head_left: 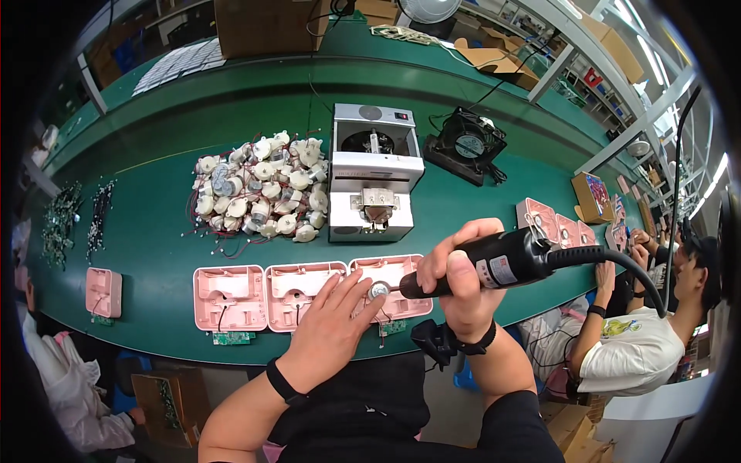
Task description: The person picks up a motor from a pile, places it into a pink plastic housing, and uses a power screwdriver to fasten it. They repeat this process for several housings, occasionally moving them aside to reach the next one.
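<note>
The left hand [328, 336] lies spread over pink plastic shells [412, 306], fingertips beside a round silver metal part [378, 291] in the rightmost of the near three. The right hand [467, 284] grips a black cylindrical electric screwdriver [509, 261], its tip at that part. The step looks like screw-driving, calling next for a steady left hand and a straight bit. Beyond, on the green bench [158, 231]: a heap of white round motors [262, 189], a silver boxy machine [373, 167], a black square fan [471, 147]
</note>
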{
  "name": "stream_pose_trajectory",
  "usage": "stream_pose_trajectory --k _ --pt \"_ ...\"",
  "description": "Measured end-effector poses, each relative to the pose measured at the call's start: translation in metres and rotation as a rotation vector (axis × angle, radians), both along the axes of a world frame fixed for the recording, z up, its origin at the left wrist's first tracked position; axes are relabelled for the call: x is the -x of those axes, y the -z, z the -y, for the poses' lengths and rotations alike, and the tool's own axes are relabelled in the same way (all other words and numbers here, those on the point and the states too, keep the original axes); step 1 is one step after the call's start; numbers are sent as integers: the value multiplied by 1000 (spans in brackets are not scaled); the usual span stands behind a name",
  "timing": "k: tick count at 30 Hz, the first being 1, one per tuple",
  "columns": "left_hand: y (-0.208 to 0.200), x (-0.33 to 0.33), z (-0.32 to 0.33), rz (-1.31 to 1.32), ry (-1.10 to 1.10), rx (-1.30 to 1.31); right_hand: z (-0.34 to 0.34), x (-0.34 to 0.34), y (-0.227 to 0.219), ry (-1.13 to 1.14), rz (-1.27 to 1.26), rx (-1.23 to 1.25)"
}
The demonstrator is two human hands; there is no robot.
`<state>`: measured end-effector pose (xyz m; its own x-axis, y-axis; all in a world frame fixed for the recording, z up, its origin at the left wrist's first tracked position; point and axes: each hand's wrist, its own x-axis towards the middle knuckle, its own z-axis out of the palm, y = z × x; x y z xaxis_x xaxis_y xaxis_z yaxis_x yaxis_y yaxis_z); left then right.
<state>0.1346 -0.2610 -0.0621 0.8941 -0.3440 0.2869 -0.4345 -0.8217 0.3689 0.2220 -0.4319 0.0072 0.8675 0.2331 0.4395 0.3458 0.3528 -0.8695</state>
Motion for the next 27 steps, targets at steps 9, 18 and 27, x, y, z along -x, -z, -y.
stream_pose_trajectory --k 9,18,27 --pt "-2 1 1 -7 -8 -12 -2 -1 13 -26 15 66" --pt "0 1 1 -8 -25 14 -10 -4 19 -74 52 31" --pt "4 3 0 22 -17 12 -34 -30 -49 12 115 -113"
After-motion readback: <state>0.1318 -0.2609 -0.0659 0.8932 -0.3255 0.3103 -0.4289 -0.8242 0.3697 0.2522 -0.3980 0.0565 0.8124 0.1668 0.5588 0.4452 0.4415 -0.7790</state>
